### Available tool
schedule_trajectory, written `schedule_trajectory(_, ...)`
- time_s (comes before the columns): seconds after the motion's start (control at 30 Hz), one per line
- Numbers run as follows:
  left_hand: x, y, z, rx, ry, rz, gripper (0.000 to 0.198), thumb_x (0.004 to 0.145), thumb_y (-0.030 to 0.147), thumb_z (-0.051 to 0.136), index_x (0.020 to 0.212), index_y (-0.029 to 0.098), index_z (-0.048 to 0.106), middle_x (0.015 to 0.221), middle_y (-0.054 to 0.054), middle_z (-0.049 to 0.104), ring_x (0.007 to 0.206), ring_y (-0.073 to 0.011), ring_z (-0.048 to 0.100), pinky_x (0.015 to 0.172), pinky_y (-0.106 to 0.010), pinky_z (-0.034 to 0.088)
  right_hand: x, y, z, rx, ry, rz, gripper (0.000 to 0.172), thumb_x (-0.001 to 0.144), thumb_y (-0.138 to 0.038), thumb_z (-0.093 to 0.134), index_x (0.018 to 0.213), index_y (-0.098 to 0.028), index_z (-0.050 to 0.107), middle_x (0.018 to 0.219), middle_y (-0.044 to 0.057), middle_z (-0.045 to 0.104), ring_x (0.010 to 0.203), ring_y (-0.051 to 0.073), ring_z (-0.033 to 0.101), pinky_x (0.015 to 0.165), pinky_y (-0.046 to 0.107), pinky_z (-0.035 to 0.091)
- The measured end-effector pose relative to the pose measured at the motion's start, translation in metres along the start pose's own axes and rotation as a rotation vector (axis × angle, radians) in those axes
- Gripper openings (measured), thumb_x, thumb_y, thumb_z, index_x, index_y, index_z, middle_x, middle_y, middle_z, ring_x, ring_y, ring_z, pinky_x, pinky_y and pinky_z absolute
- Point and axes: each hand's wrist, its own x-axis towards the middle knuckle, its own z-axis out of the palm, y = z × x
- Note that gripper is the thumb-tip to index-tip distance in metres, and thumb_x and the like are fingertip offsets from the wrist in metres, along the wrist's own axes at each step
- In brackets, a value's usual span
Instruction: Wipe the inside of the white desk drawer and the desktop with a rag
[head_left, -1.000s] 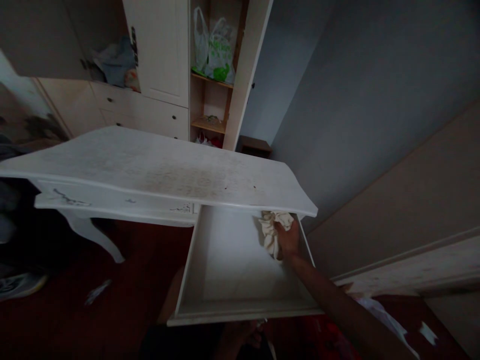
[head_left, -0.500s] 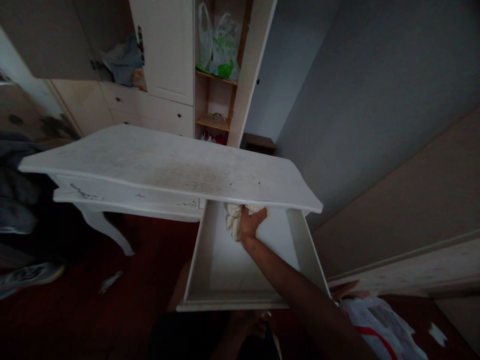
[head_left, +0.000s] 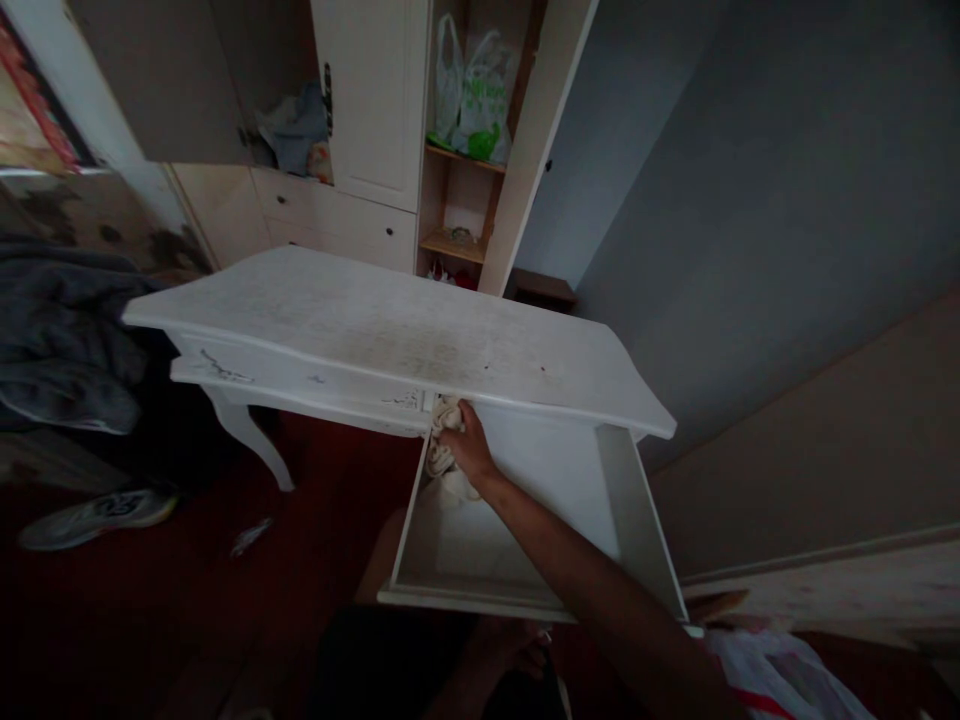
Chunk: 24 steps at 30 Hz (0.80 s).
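Note:
My right hand (head_left: 471, 450) is closed on a bunched cream cloth (head_left: 441, 455) inside the pulled-out drawer (head_left: 525, 560). The cloth presses into the drawer's back left corner, along its left side wall, and part of it trails onto the drawer floor. Below the drawer front, in deep shadow, is my left hand (head_left: 510, 650) with its fingers curled; a small bright spot shows beside them, too dark to name. The drawer belongs to a white table (head_left: 360, 310) with a curved edge and a dark-smudged top.
An open wardrobe behind the table holds a plastic bag (head_left: 484, 100) on a shelf. Grey clothing (head_left: 67, 330) is heaped at left, above a shoe (head_left: 105, 515) on the red floor. Another plastic bag (head_left: 780, 670) lies at lower right, near the wall.
My right hand has moved the cloth leftward across the drawer to its left wall. The view has shifted, so the furniture sits further right. My left hand stays below the drawer.

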Motion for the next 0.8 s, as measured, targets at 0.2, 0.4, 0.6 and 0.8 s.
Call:
schedule_trajectory(0.2, 0.001, 0.001, 0.002, 0.005, 0.022, -0.007, 0.07, 0.045, 0.067, 0.087, 0.083, 0.009, 0.075, 0.078, -0.012, 0.074, 0.06, -0.0148, 0.063, 0.055, -0.026, 0.051, -0.009, -0.007, -0.012, -0.254, -0.159, -0.146, 0.061, 0.064, -0.011, 0.057, 0.124, -0.022, 0.059, 0.126, 0.005, 0.061, 0.123, 0.024, 0.054, 0.114, 0.04, 0.038)
schedule_trajectory(0.4, 0.0, 0.004, 0.005, -0.02, 0.03, -0.049, 0.073, 0.04, 0.066, 0.089, 0.082, 0.008, 0.075, 0.078, -0.013, 0.074, 0.059, -0.0156, 0.063, 0.056, -0.029, 0.051, -0.039, -0.022, -0.029, -0.437, -0.44, -0.286, 0.081, 0.068, -0.002, 0.057, 0.146, -0.025, 0.048, 0.144, 0.009, 0.046, 0.134, 0.024, 0.047, 0.117, 0.042, 0.036)
schedule_trajectory(0.6, -0.009, 0.013, 0.007, -0.013, 0.01, -0.031, 0.06, 0.053, 0.059, 0.089, 0.084, 0.009, 0.076, 0.084, -0.013, 0.075, 0.066, -0.0161, 0.065, 0.062, -0.029, 0.053, -0.068, -0.034, -0.042, -0.388, -0.759, -0.275, 0.078, 0.068, 0.004, 0.059, 0.139, -0.027, 0.055, 0.133, 0.006, 0.053, 0.128, 0.022, 0.052, 0.112, 0.041, 0.042)
schedule_trajectory(0.8, -0.017, 0.021, 0.01, -0.021, 0.025, -0.007, 0.056, 0.056, 0.055, 0.089, 0.085, 0.008, 0.075, 0.084, -0.012, 0.074, 0.068, -0.0169, 0.066, 0.064, -0.03, 0.054, -0.089, -0.061, -0.048, -0.473, -1.105, -0.194, 0.057, 0.076, 0.0, 0.063, 0.128, -0.025, 0.068, 0.126, 0.007, 0.059, 0.116, 0.021, 0.059, 0.104, 0.034, 0.047)
